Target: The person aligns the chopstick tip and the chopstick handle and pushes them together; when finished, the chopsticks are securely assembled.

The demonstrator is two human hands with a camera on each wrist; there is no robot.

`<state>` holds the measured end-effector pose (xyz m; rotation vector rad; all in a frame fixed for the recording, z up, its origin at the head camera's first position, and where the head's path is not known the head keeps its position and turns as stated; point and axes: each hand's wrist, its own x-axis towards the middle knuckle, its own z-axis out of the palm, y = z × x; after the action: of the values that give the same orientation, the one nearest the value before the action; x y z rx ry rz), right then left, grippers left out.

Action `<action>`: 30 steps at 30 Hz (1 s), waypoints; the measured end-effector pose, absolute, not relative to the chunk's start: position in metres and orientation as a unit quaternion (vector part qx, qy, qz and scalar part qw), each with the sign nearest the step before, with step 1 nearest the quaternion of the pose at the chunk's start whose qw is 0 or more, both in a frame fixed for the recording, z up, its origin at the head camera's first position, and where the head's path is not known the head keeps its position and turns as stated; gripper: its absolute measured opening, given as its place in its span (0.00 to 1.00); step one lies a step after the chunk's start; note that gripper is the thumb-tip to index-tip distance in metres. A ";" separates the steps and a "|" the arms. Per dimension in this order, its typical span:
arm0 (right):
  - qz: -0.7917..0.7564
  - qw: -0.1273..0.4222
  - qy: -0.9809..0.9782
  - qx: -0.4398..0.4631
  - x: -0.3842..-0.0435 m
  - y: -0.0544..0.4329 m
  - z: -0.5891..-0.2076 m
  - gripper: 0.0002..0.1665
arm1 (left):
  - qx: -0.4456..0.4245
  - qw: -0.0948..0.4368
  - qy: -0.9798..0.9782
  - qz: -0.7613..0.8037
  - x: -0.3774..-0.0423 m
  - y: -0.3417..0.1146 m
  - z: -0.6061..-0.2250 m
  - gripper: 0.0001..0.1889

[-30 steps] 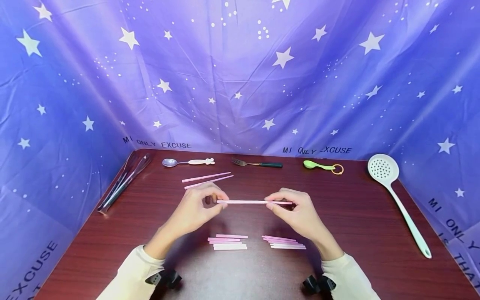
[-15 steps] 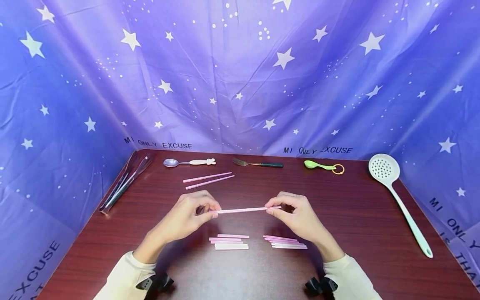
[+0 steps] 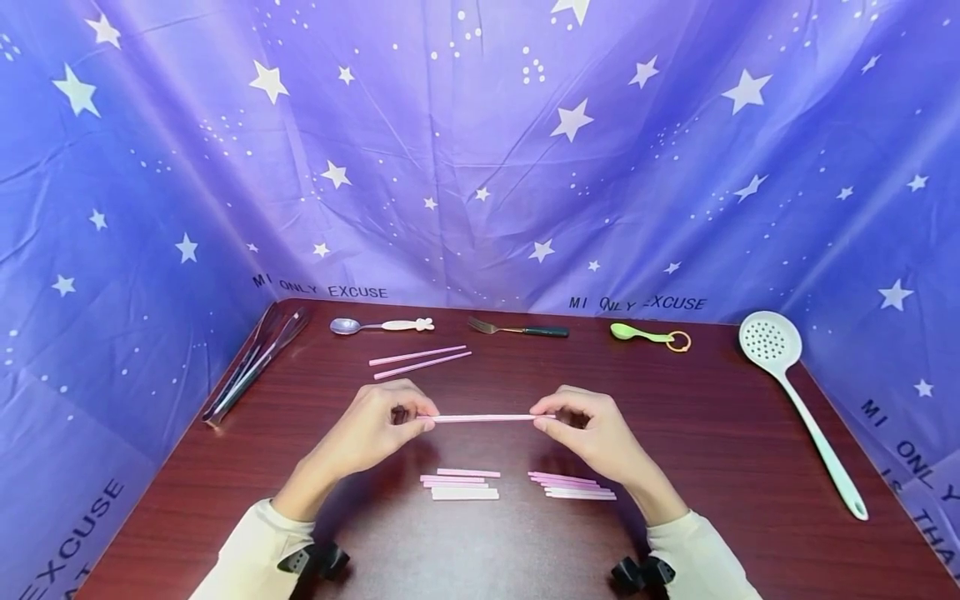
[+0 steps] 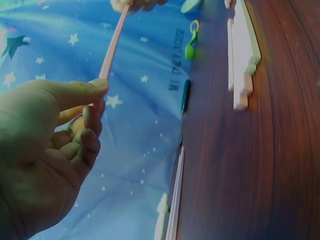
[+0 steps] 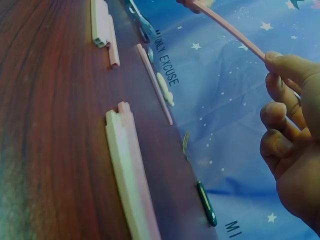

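A slim pink chopstick (image 3: 483, 418) is held level above the table between both hands. My left hand (image 3: 386, 425) pinches it near one end between thumb and index finger. Near its other end, my right hand (image 3: 585, 421) grips it the same way, with a short tip showing past the fingers. In the left wrist view the left thumb (image 4: 92, 91) presses on the stick, while the other fingers curl below it. Two pink chopsticks (image 3: 420, 365) lie slanted behind the left hand. Short pink and white stick pieces lie in a left group (image 3: 461, 482) and a right group (image 3: 572, 482), nearer the body.
Along the back edge lie a spoon (image 3: 382, 325), a fork (image 3: 517, 328) and a green spoon (image 3: 641, 333) with a ring. Metal tongs (image 3: 251, 367) are at the left edge, and a pale slotted skimmer (image 3: 810, 417) at the right. A starry curtain (image 3: 480, 125) surrounds the table.
Both hands have drawn slightly toward the body with the chopstick, the left hand also outward. The chopstick tilted a little, then levelled. Both hands keep their pinch.
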<state>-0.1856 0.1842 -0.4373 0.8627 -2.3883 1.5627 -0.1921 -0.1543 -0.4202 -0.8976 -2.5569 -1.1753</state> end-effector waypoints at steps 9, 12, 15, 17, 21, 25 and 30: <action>0.516 0.066 -0.815 0.254 -0.181 0.195 -0.441 0.10 | -0.227 0.080 -0.885 -0.398 -0.204 -0.184 -0.439 0.07; 0.508 0.061 -0.820 0.255 -0.179 0.197 -0.444 0.10 | -0.198 0.080 -0.896 -0.388 -0.212 -0.193 -0.446 0.06; 0.506 0.058 -0.823 0.253 -0.177 0.201 -0.447 0.09 | -0.170 0.081 -0.908 -0.375 -0.221 -0.200 -0.453 0.05; 0.505 0.055 -0.825 0.248 -0.176 0.203 -0.450 0.08 | -0.153 0.078 -0.915 -0.365 -0.228 -0.203 -0.457 0.04; 0.502 0.044 -0.830 0.240 -0.173 0.209 -0.455 0.05 | -0.135 0.071 -0.925 -0.347 -0.238 -0.205 -0.463 0.04; 0.498 0.038 -0.834 0.235 -0.170 0.214 -0.460 0.05 | -0.131 0.080 -0.929 -0.337 -0.246 -0.204 -0.468 0.03; 0.486 0.034 -0.842 0.234 -0.166 0.217 -0.468 0.05 | -0.126 0.104 -0.933 -0.321 -0.253 -0.203 -0.474 0.02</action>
<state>-0.1660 0.2174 -0.4684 0.7181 -2.5876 1.4939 -0.2534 -0.2032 -0.4736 -0.3715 -2.7503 -0.9475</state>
